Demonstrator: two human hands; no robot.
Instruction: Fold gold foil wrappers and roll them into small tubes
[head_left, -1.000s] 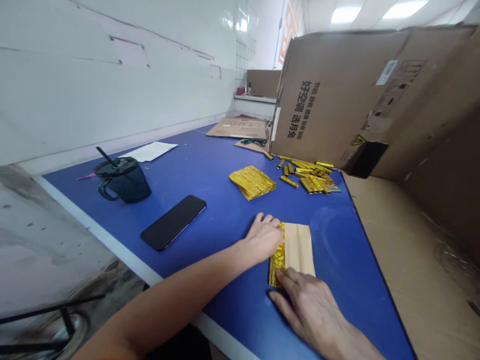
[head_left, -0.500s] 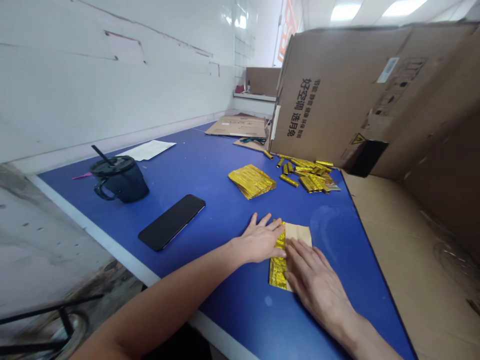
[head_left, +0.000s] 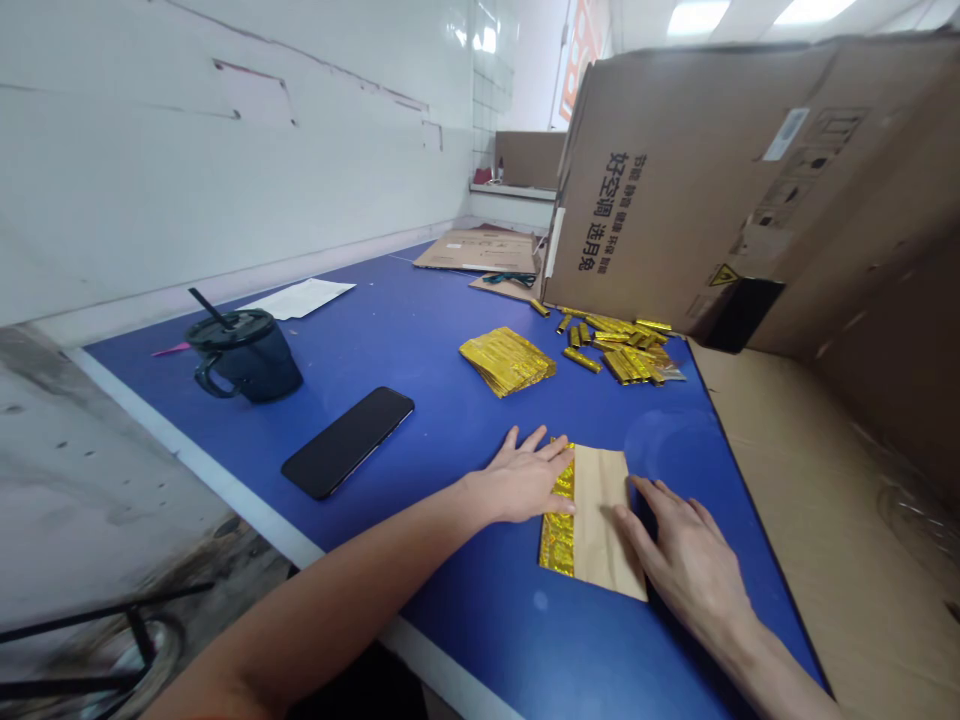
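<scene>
The left hand (head_left: 525,483), fingers spread, pressed the gold strip (head_left: 557,540) along one side of the tan sheet (head_left: 604,520), near the tabletop's (head_left: 465,620) front edge. The right hand (head_left: 686,550), loosely open and gripping nothing, touched the sheet's opposite side. Beyond them lay a fanned gold stack (head_left: 508,361) (rather neat) and scattered gold rolls (head_left: 626,355).

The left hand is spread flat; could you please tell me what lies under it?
Some fingers of the left hand lie over part of a gold strip along the tan paper; the blue table shows around the hand. What the palm covers cannot be seen.
</scene>
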